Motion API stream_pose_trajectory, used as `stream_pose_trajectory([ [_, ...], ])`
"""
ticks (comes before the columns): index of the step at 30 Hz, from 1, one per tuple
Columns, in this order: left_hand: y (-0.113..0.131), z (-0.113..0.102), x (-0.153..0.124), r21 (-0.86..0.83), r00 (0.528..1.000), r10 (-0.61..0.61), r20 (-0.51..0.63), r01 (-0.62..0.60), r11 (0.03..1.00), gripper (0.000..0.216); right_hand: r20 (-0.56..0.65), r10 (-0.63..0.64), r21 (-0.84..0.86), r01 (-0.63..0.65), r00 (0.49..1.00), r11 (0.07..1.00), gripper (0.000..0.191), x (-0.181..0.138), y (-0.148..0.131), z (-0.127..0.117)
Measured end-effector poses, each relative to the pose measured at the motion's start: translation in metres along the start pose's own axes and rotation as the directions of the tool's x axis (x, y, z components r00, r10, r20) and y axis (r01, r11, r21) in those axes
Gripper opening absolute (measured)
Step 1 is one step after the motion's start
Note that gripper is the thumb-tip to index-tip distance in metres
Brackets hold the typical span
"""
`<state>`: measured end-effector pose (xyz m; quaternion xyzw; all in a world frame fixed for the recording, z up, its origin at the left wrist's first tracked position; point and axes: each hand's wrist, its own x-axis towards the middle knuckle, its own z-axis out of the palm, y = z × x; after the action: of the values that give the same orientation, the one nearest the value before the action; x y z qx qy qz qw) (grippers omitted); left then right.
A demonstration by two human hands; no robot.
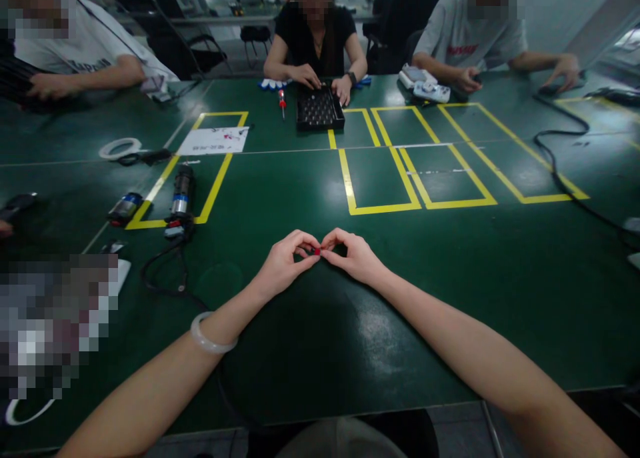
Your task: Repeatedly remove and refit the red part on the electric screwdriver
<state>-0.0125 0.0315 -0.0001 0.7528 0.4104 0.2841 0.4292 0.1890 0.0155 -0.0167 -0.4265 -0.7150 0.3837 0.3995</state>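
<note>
My left hand [285, 261] and my right hand [353, 253] meet over the green table [450, 278], just in front of me. Both pinch one tiny red part [317, 251] between thumb and forefinger, fingertips touching. The other fingers curl loosely. A pale bangle [213, 335] sits on my left wrist. The red part is too small to make out in detail.
Yellow tape rectangles [385, 178] mark the tabletop. Two cylindrical motors [181, 195] with a black cable lie at left, near a tape roll [120, 148] and a white sheet [214, 140]. Across the table three people sit; one touches a black tray [319, 109] beside a red screwdriver [283, 102]. A black cable [555, 171] runs at right.
</note>
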Motion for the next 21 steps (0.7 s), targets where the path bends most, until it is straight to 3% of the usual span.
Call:
stream_pose_trajectory([
  [4, -0.0037, -0.0002, 0.0003, -0.04, 0.997, -0.084, 0.003, 0.084, 0.996, 0.03, -0.05, -0.033, -0.104, 0.027, 0.998, 0.994, 0.008, -0.0014, -0.0012, -0.0012],
  [8, -0.0009, -0.0014, 0.0006, -0.061, 0.994, -0.106, 0.007, 0.106, 0.992, 0.028, -0.041, -0.074, -0.258, 0.061, 0.996, 0.964, 0.012, -0.0027, -0.0029, -0.0013],
  [17, 0.0033, -0.003, 0.0005, -0.061, 0.997, -0.078, -0.007, 0.078, 0.995, 0.023, -0.025, -0.088, -0.252, 0.078, 0.996, 0.965, 0.012, -0.002, -0.0015, -0.0022],
  [21, 0.0015, -0.0067, 0.0028, -0.033, 0.999, -0.05, -0.014, 0.049, 0.998, 0.03, -0.042, -0.08, -0.251, 0.067, 0.996, 0.966, 0.01, -0.0017, -0.0007, -0.0024],
])
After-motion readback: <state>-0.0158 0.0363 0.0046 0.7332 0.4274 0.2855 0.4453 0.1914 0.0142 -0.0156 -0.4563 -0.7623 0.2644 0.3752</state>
